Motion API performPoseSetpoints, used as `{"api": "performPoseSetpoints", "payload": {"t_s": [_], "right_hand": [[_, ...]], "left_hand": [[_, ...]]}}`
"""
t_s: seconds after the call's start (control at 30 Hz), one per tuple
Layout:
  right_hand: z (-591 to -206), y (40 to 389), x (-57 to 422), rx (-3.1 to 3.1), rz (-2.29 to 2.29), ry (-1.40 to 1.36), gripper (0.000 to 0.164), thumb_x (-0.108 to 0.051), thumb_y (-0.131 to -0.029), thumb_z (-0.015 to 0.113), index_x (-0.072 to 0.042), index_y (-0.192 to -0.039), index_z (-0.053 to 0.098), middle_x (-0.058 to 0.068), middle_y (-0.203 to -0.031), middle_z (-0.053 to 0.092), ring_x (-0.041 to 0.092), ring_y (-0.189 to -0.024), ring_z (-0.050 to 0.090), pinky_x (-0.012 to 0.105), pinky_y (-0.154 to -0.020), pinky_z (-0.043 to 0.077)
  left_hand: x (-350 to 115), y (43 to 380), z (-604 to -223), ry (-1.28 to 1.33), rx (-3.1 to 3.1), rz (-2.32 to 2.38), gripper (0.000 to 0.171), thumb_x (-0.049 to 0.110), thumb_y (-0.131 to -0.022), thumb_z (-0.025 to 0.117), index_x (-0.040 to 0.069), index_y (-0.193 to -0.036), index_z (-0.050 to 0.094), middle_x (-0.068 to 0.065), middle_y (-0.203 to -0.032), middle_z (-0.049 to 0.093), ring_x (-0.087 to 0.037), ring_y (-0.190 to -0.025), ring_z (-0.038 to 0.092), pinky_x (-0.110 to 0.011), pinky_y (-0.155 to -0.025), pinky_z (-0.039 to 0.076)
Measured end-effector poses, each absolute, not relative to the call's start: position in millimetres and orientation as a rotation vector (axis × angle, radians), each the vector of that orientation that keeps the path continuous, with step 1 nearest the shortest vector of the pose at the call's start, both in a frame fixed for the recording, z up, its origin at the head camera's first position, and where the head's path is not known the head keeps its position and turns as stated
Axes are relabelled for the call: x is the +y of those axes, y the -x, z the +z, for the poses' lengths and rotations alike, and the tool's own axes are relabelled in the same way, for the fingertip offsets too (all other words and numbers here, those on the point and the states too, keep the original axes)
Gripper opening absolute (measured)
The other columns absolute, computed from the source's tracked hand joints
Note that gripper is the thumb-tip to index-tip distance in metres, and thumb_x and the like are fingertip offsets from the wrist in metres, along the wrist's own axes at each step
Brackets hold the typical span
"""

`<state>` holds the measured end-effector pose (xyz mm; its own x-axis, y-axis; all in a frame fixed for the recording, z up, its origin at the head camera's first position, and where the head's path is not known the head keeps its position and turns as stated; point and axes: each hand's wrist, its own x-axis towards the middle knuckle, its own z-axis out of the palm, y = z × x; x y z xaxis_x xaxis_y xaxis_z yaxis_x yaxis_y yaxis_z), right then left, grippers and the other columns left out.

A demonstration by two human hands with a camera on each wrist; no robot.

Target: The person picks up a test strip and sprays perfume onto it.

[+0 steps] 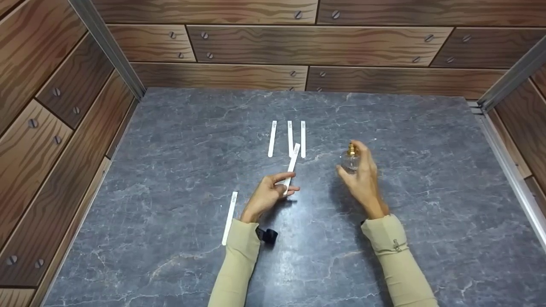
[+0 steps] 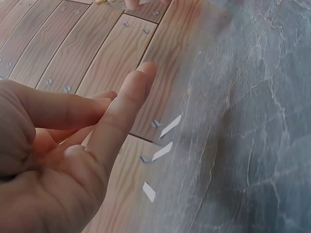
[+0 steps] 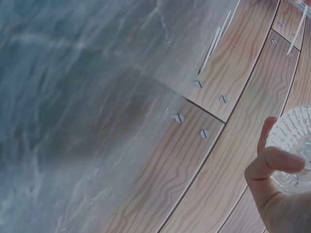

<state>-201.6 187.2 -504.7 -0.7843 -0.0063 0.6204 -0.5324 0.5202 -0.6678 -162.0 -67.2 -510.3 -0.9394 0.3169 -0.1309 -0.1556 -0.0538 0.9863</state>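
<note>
My left hand (image 1: 265,197) pinches a white paper test strip (image 1: 292,164) near its lower end. The strip slants up and away over the table, its printed end farthest from me. In the left wrist view the fingers of the left hand (image 2: 116,116) mostly hide it. Off to the right, my right hand (image 1: 362,181) grips a clear glass perfume bottle (image 1: 349,163) with a gold spray top (image 1: 351,149), the index finger on that top. The right wrist view shows the bottle's ribbed glass base (image 3: 291,138) raised off the table, thumb against its side.
Three more white strips lie side by side beyond the left hand: a left one (image 1: 272,139), a middle one (image 1: 290,133) and a right one (image 1: 303,140). Another strip (image 1: 230,215) lies beside the left sleeve. Wood-patterned walls (image 1: 251,44) border the grey marbled table (image 1: 170,170).
</note>
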Motion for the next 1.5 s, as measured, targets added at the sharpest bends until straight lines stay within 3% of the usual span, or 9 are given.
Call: {"api": "performPoseSetpoints", "payload": {"t_s": [0.4, 0.6, 0.77, 0.97, 1.5], "right_hand": [[-505, 206, 176, -2.259, 1.203, -0.478, 0.07, 0.009, -0.073, 0.079, -0.006, -0.133, 0.047, 0.031, -0.116, 0.059, 0.045, -0.095, 0.061, 0.059, -0.075, 0.054], [-509, 208, 169, -2.253, 1.224, -0.49, 0.069, 0.009, -0.072, 0.079, -0.006, -0.132, 0.048, 0.029, -0.112, 0.059, 0.044, -0.094, 0.06, 0.06, -0.079, 0.052], [-510, 209, 165, -2.294, 1.221, -0.479, 0.067, 0.005, -0.074, 0.078, -0.005, -0.133, 0.048, 0.029, -0.115, 0.059, 0.044, -0.094, 0.06, 0.061, -0.079, 0.051], [-509, 210, 163, -2.338, 1.181, -0.484, 0.066, 0.005, -0.075, 0.078, -0.003, -0.133, 0.049, 0.03, -0.12, 0.059, 0.048, -0.103, 0.06, 0.063, -0.089, 0.05], [-508, 212, 166, -2.34, 1.11, -0.429, 0.066, 0.009, -0.075, 0.079, -0.002, -0.133, 0.048, 0.029, -0.112, 0.059, 0.046, -0.099, 0.059, 0.062, -0.085, 0.051]], "left_hand": [[-58, 161, -499, -0.176, 2.051, 2.008, 0.049, -0.019, -0.095, 0.043, -0.008, -0.141, 0.054, -0.03, -0.144, 0.05, -0.03, -0.104, 0.071, -0.028, -0.087, 0.057], [-52, 162, -500, -0.185, 2.076, 1.992, 0.045, -0.017, -0.096, 0.046, -0.007, -0.139, 0.056, -0.03, -0.134, 0.058, -0.031, -0.099, 0.072, -0.026, -0.084, 0.058], [-49, 162, -498, -0.204, 2.084, 1.993, 0.042, -0.016, -0.098, 0.049, -0.008, -0.138, 0.056, -0.028, -0.143, 0.052, -0.03, -0.102, 0.072, -0.025, -0.086, 0.057], [-47, 162, -497, -0.197, 2.059, 2.006, 0.041, -0.017, -0.097, 0.048, -0.01, -0.137, 0.056, -0.027, -0.142, 0.053, -0.029, -0.103, 0.071, -0.025, -0.086, 0.057], [-47, 162, -495, -0.214, 2.018, 2.03, 0.041, -0.015, -0.098, 0.048, -0.009, -0.138, 0.056, -0.026, -0.141, 0.055, -0.03, -0.104, 0.071, -0.027, -0.086, 0.057]]}}
